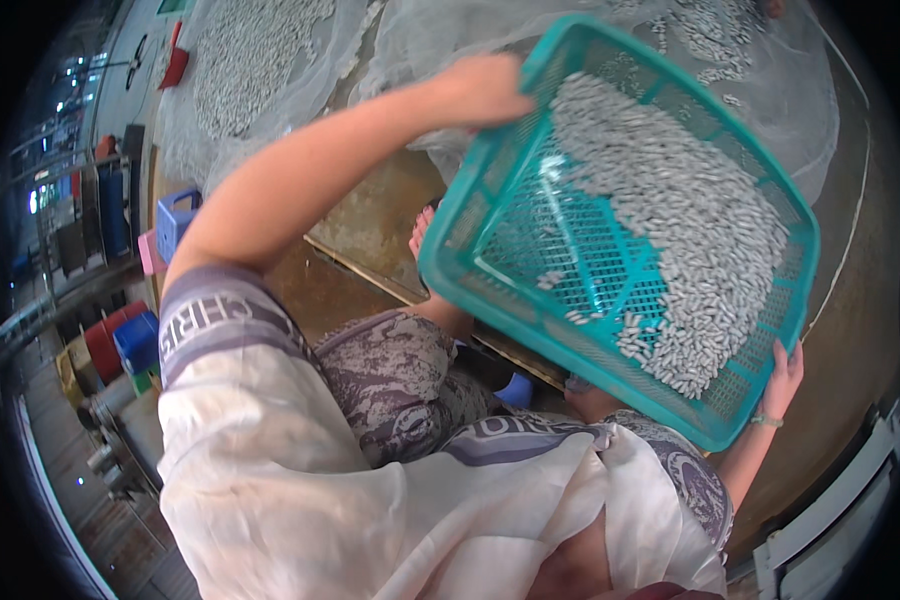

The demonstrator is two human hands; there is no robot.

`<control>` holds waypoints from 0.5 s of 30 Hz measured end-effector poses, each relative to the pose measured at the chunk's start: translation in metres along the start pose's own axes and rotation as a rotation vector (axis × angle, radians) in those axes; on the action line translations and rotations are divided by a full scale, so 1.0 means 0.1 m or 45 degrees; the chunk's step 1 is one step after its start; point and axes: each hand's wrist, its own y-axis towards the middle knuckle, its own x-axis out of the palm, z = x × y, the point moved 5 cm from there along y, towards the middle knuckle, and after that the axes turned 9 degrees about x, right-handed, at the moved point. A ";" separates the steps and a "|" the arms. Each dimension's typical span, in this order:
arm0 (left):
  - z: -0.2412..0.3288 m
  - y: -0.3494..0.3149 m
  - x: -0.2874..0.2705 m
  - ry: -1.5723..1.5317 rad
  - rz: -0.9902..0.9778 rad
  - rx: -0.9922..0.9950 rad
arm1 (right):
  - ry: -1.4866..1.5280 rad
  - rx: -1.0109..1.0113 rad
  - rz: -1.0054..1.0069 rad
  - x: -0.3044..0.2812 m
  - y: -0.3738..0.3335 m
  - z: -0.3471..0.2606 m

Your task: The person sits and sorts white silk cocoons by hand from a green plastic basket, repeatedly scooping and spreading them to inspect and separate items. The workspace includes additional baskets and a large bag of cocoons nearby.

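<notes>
A teal plastic mesh basket (pixel 580 240) hangs tilted in front of me, held off the floor by both my hands. Many small silver-grey, capsule-shaped pieces (pixel 690 215) are heaped along its far and right side, while part of the mesh bottom at the left is bare. My left hand (pixel 485 92), a little blurred, is closed on the rim at the far left corner. At the near right corner my right hand (pixel 783 385) grips the rim; some of its fingers are hidden by the basket wall. What the pieces are made of I cannot make out.
White netting (pixel 410 50) with more grey pieces (pixel 260 60) spreads over the wet brown floor beyond. A red dustpan (pixel 174 66) lies at the far left, near a blue plastic stool (pixel 175 222). Metal frames and coloured containers (pixel 135 342) stand at the left. A pale rail (pixel 830 490) is at lower right.
</notes>
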 end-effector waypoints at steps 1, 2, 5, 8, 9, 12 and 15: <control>-0.11 -0.02 0.10 0.108 0.130 0.029 | -0.022 0.023 -0.045 0.06 0.06 -0.02; -0.09 -0.06 0.10 0.212 0.257 0.049 | -0.048 0.051 -0.099 0.07 0.09 -0.06; 0.36 -0.09 -0.09 0.512 0.065 -0.229 | -0.050 0.025 -0.056 0.04 0.07 0.00; 0.94 -0.06 0.10 1.107 0.402 0.376 | -0.151 -0.101 -0.012 0.09 0.05 -0.01; 1.01 0.03 0.28 0.802 0.301 0.402 | -0.192 -0.152 0.018 0.11 0.04 0.00; 0.65 0.35 1.01 0.442 0.457 0.255 | -0.028 -0.130 -0.074 0.21 0.10 0.00; 0.69 0.54 1.34 0.416 0.796 0.118 | -0.313 -0.300 0.103 0.08 0.03 0.03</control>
